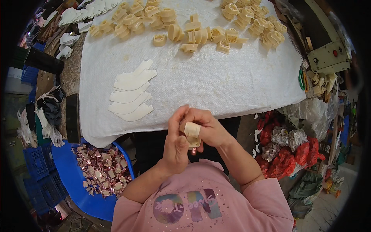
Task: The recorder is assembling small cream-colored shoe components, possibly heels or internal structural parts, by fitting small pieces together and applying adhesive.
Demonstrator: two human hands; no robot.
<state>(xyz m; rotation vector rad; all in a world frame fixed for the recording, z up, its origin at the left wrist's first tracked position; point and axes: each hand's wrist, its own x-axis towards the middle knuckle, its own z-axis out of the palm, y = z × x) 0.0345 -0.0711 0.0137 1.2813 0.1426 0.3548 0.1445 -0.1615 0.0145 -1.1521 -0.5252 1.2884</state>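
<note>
Just off the table's near edge, both my hands close around a cream plastic shoe heel (192,130). My left hand (174,143) grips it from the left, with its thumb low along the side. My right hand (210,129) has its fingers curled over the top and right side. The fingers hide part of the heel, so I cannot tell whether a cover strip lies on it. White curved cover pieces (131,92) lie overlapping in a fanned row on the table, ahead and to the left of my hands.
Loose cream heels (195,34) are heaped along the far side of the white sheet (232,81). More white pieces (91,11) lie far left. A blue basin (69,170) of shiny pink pieces stands lower left. Red bags (286,158) and a switch box (330,56) are at right.
</note>
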